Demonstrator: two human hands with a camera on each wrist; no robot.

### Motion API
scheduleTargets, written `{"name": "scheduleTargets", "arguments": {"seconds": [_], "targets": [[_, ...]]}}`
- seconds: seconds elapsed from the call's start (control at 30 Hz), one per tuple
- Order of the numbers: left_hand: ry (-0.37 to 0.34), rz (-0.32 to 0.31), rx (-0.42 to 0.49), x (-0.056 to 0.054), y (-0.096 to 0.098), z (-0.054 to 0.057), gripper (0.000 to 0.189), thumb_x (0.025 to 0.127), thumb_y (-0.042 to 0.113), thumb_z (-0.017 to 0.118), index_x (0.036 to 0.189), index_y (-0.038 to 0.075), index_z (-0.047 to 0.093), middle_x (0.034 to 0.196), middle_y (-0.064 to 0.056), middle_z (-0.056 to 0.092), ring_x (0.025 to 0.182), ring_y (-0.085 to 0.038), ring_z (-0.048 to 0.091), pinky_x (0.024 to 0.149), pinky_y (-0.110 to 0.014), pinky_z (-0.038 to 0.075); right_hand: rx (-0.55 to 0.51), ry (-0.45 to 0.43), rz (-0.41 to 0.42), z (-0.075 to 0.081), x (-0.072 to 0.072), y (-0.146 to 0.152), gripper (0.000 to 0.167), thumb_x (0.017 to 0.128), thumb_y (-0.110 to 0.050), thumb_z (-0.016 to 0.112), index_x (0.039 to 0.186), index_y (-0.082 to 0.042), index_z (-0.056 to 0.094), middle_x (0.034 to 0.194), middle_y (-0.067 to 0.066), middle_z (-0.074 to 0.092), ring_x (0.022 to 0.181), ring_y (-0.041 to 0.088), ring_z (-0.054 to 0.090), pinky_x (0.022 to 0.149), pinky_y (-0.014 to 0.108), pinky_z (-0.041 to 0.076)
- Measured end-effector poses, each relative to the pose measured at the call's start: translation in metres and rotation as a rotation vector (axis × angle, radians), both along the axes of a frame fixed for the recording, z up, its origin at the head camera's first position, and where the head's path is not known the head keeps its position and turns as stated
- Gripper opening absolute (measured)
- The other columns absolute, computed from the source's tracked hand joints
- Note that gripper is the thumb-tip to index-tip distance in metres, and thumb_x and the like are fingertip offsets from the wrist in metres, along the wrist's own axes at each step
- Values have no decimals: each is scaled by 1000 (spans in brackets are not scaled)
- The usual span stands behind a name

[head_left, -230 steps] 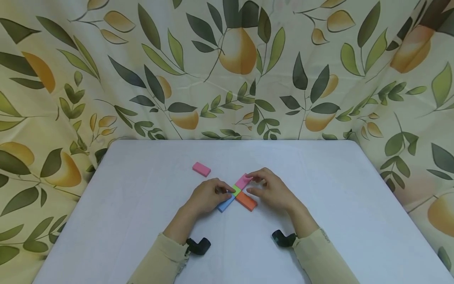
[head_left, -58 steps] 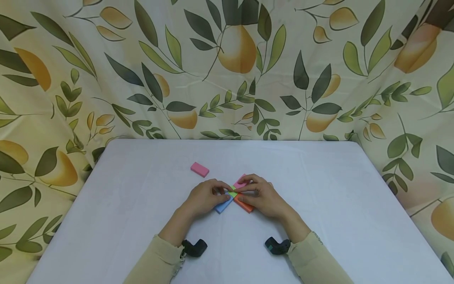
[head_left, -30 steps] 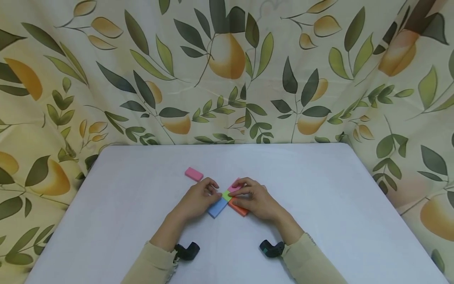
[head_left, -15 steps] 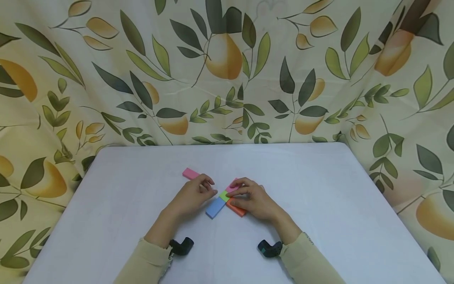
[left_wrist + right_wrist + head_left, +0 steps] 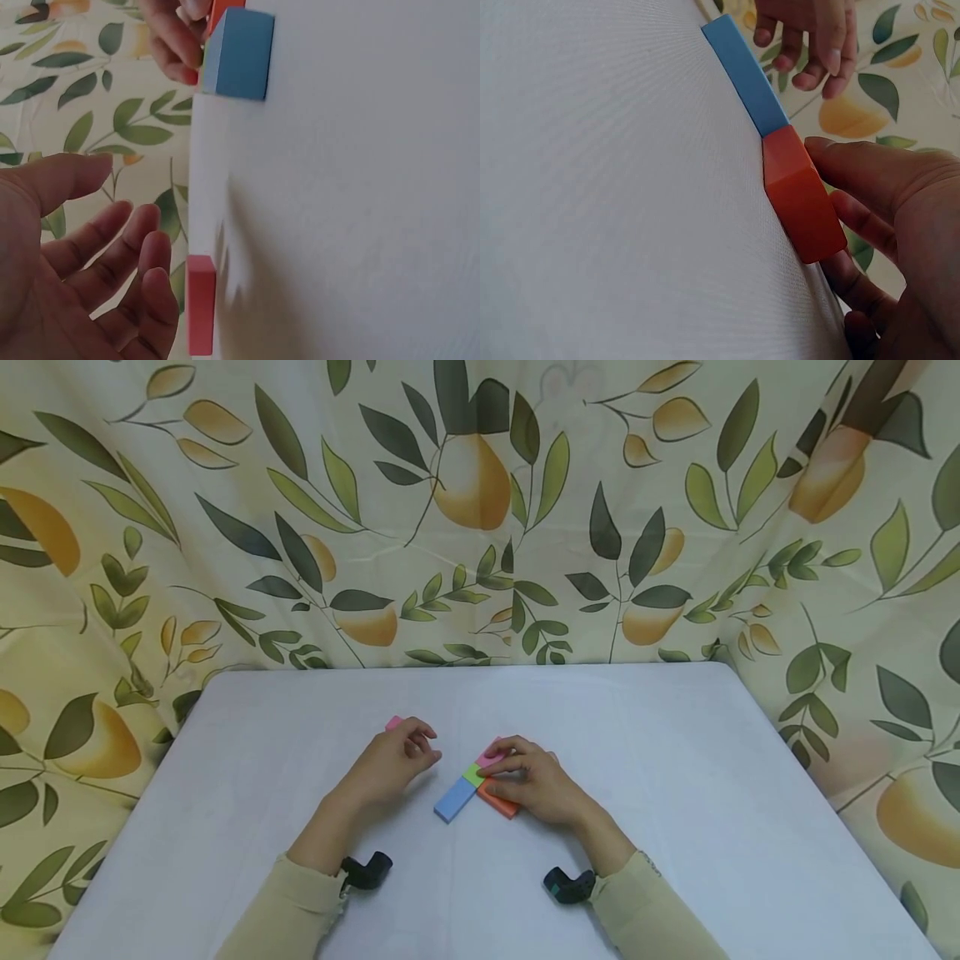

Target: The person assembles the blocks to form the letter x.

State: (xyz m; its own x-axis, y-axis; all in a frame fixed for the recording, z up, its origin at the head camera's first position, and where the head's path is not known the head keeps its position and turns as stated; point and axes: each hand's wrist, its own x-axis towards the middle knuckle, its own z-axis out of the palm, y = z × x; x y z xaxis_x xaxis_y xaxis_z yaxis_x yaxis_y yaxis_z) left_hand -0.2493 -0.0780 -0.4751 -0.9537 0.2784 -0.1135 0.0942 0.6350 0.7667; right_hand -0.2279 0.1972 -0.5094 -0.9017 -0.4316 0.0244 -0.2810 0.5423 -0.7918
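Note:
On the white table, a blue block [image 5: 454, 800], a small green block [image 5: 472, 774], an orange block [image 5: 498, 802] and a pink block [image 5: 489, 755] lie flat together, meeting around the green one. My right hand [image 5: 536, 781] rests over this group, thumb touching the orange block and fingertips at the green and pink ones. In the right wrist view that thumb lies on the top edge of the orange block [image 5: 806, 210]. My left hand [image 5: 392, 758] hovers with loosely bent, empty fingers. It partly covers a separate pink block [image 5: 393, 723], seen below its fingers in the left wrist view.
The white-covered table [image 5: 637, 735] extends around the blocks. Behind it hangs a curtain [image 5: 480, 593] printed with leaves and fruit. A black wrist camera [image 5: 367, 870] sits at my left wrist, another black camera [image 5: 570, 887] at my right.
My left hand has left the blue and green blocks and moved left and back, over the separate pink block. My right hand shifted from the pink block onto the group, then stayed there.

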Motion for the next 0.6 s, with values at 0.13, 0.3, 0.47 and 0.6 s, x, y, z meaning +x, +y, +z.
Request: {"name": "scheduleTargets", "arguments": {"seconds": [0.13, 0.3, 0.47, 0.6], "targets": [[30, 8, 5, -4, -7, 3, 32, 96, 26, 74, 124, 13, 64, 100, 1, 65, 95, -17, 60, 78, -30, 51, -7, 4, -1, 0, 0, 0, 22, 92, -27, 79, 114, -29, 81, 135, -12, 59, 143, 20, 45, 111, 53, 24], [53, 6, -17, -8, -13, 7, 30, 97, 23, 73, 123, 12, 64, 103, -1, 66, 97, -18, 60, 83, -32, 51, -7, 27, 6, 0, 1, -1, 23, 92, -26, 80, 114, -29, 81, 135, -10, 60, 141, 22, 47, 108, 53, 26], [55, 6, -35, -11, -18, 12, 29, 98, 21, 71, 125, 13, 64, 105, -2, 67, 99, -20, 60, 85, -35, 53, 1, 23, 3, -1, 1, 0, 23, 92, -26, 79, 114, -30, 81, 135, -10, 60, 141, 22, 47, 108, 52, 26], [69, 9, -62, -14, -22, 12, 29, 98, 20, 70, 126, 12, 64, 108, -4, 67, 102, -22, 61, 86, -38, 54, -4, 24, 7, 0, 1, 1, 22, 92, -26, 79, 114, -30, 81, 136, -9, 60, 141, 23, 47, 107, 52, 26]]}}
